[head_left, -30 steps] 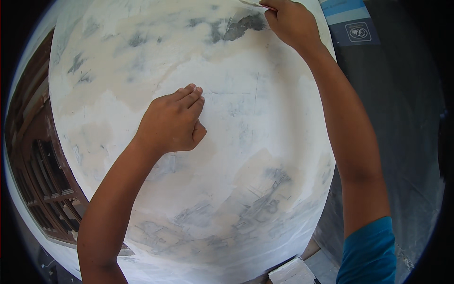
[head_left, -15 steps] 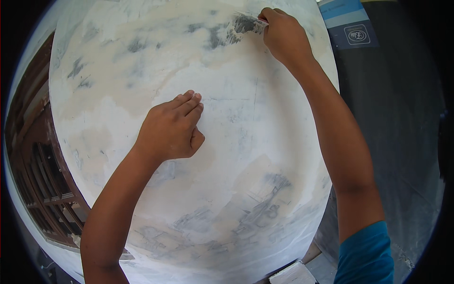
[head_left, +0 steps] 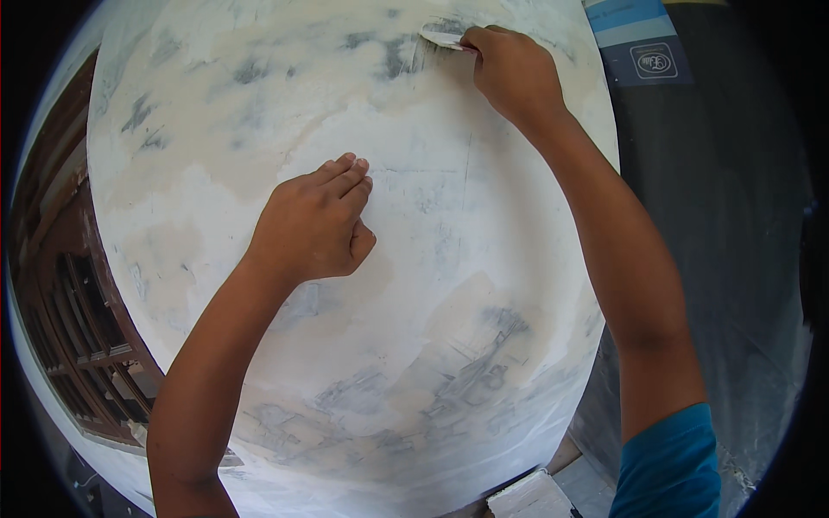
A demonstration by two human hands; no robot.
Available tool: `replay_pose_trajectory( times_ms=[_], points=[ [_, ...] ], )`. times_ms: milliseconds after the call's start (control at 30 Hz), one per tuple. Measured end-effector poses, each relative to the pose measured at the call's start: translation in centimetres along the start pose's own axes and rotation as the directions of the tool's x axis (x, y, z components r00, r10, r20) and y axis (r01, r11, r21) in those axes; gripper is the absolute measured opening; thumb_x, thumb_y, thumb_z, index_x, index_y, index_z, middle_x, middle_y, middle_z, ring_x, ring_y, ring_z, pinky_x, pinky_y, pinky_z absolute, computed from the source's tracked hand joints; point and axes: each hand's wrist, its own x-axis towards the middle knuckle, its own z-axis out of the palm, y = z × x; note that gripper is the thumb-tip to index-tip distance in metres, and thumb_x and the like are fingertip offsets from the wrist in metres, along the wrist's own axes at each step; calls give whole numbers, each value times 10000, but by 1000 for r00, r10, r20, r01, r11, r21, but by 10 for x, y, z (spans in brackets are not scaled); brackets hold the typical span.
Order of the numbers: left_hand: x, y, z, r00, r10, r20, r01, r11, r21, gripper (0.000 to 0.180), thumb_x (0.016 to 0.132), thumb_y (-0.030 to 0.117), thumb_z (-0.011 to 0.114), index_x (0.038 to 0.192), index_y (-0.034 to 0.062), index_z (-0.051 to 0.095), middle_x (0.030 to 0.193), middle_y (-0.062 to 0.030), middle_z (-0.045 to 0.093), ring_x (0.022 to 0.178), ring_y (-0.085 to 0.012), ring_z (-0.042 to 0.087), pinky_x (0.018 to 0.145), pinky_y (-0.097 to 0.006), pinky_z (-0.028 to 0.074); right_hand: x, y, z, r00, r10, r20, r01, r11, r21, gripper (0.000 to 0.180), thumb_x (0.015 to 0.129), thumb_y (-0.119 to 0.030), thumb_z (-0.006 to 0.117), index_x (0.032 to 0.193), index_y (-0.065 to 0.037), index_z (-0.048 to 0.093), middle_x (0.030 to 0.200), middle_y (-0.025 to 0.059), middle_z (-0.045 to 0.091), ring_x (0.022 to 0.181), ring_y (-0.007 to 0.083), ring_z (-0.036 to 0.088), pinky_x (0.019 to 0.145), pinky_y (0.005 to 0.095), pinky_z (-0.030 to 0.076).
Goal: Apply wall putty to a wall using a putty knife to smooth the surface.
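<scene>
A putty knife [head_left: 442, 37], its blade coated with white paste, is in my right hand [head_left: 518, 73]. The blade lies against a large white surface [head_left: 414, 250], over a dark grey patch near the top. Beige filler patches and grey smears cover much of that surface. Lower and to the left, my left hand [head_left: 315, 216] rests on the same surface with fingers stretched out side by side and the thumb bent in. I see nothing in the left hand. My right fingers hide most of the knife's handle.
A brown wooden frame with panes [head_left: 91, 328] stands along the left. To the right is a dark sheet-like surface [head_left: 708, 224] with a blue label [head_left: 643, 43] at its top. A white-smeared block [head_left: 531, 496] sits at the bottom.
My right hand has shifted slightly left and the knife's blade now shows flat over the dark patch, covering part of it. My left hand has hardly moved.
</scene>
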Motion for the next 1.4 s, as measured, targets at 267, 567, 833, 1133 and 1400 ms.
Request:
replay_pose_trajectory(
  times_ms=[267,567,833,1133,1400],
  points=[
    [-6,-1,-4,998,-39,56,36,998,52,412,690,54,554,1061,-22,719,1205,-149,699,1187,-252,647,952,-354,549,-36,-27,-33,984,37,176,-53,995,83,250,833,8,581,992,-93,744,932,102,734,834,301,696,737,388,560],
    [3,4,-3,998,-30,53,29,1000,11,409,698,56,549,1064,-24,714,1220,-155,692,1208,-249,633,977,-351,537,5,-10,7,997,-82,12,82,997,10,212,893,-55,581,1025,-119,734,971,87,725,872,312,680,767,389,543],
    [-8,14,-6,983,-146,108,151,988,-41,442,697,45,544,1105,-24,702,1246,-141,679,1238,-268,609,1013,-368,517,-103,-40,-74,876,67,477,-144,981,127,235,864,12,583,1001,-92,743,986,84,734,861,273,696,759,357,545],
    [-141,181,-21,839,-544,27,433,637,-638,589,695,17,480,1258,-19,649,1324,-196,630,1287,-379,564,1089,-455,444,-294,-71,-149,207,495,844,-824,-377,423,236,741,35,518,948,35,632,830,43,632,723,119,579,692,291,527],
    [-392,450,-22,194,-307,932,957,-148,-248,398,871,137,527,1220,5,668,1275,-240,633,1207,-366,607,1057,-409,464,-515,-131,-252,-323,559,764,-929,-342,-142,329,746,-10,565,1054,64,657,896,86,687,739,149,644,688,285,532]
  ],
)
